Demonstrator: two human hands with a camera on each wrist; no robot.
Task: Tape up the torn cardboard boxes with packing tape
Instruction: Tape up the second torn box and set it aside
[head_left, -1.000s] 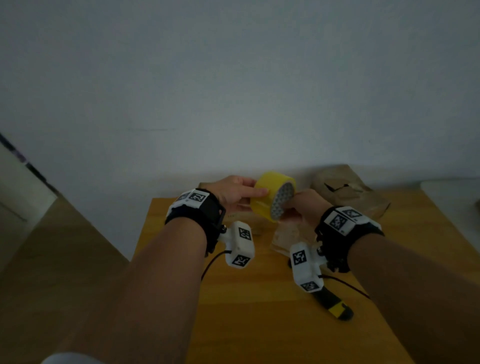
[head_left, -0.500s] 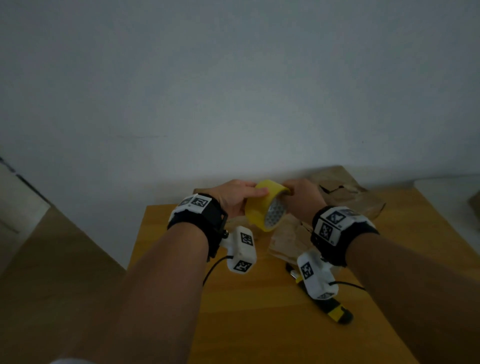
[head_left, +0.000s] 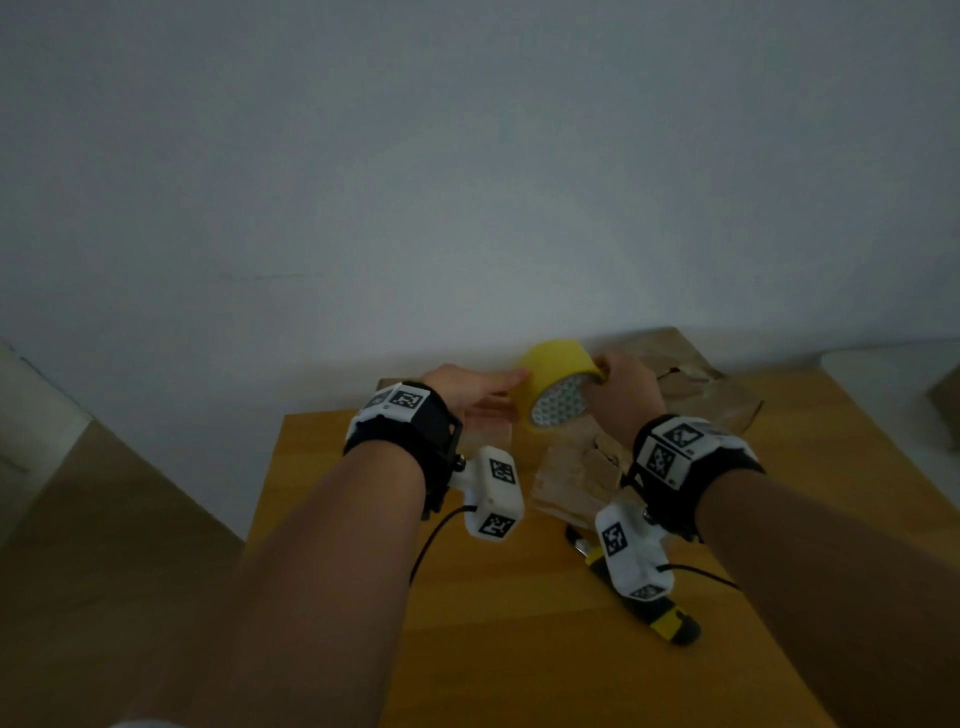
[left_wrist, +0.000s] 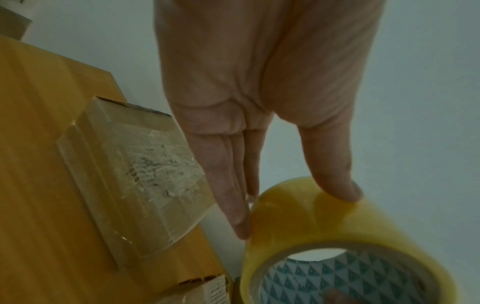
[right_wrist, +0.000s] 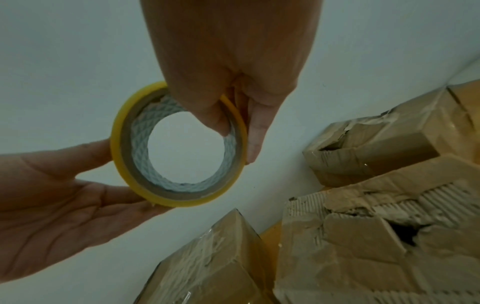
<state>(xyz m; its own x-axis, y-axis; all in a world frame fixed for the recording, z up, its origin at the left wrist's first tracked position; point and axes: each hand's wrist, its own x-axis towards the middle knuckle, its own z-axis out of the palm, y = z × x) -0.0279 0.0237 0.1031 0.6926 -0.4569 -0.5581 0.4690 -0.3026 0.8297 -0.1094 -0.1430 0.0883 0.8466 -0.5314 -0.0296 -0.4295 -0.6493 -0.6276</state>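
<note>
Two bare forearms with black wrist straps reach out over a yellow wooden surface (head_left: 467, 649) in dim light. Between the hands, lifted clear of the surface at about 12 o'clock, is a round roll of yellow packing tape with a white patterned core (head_left: 558, 387).

The step in hand looks like finding the loose end of the tape, so that a strip can be pulled off. No free strip shows yet in any view.

The right hand (head_left: 621, 387) has hold of the roll at its 2 o'clock side: in the right wrist view the thumb hooks inside the core while the other fingers (right_wrist: 255, 135) lie along the outer face, pinching the ring between them. The left hand (head_left: 467, 389) is nearly flat, fingers straight. In the left wrist view its fingertips (left_wrist: 240, 222) touch the roll's outer band, and the thumb rests on top of it; it feels the tape but does not clasp it.

The torn brown cardboard boxes sit on the surface against the pale wall. One crumpled box with a ragged dark hole (right_wrist: 384, 240) lies at 3 o'clock of the roll, another dented box (right_wrist: 376, 148) behind it. A smaller box already wrapped in clear glossy tape (left_wrist: 137, 172) lies below the left hand.

Next, a fingernail would likely need to catch the tape's edge and peel it up, with the right hand steadying the roll. A black and yellow utility knife (head_left: 670, 618) lies at 5 o'clock, near the right wrist, within reach for cutting.
</note>
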